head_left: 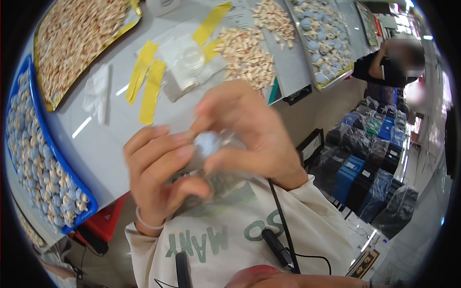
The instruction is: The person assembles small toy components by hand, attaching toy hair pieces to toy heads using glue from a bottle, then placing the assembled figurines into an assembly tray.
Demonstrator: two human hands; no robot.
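Observation:
Above my lap, at the table's near edge, a small rounded light-blue piece (207, 142) is between my two hands, slightly blurred. My right hand (252, 132) has its thumb and curled fingers closed around it from the right. The bent fingertips of my left hand (156, 165) press against its left side, while the left thumb hangs lower, apart from it. Part of the piece is hidden by the fingers. Past my hands lie a clear round lid-like disc (191, 61) and several strips of yellow tape (154, 89).
A blue tray (72, 187) of blue-and-cream pieces stands at left. Behind it is a tray (137, 21) heaped with cream pointed pieces. Loose cream pieces (245, 57) lie beyond my right hand, near another tray (324, 86). Wrapped boxes (365, 144) and a person (384, 62) are at right.

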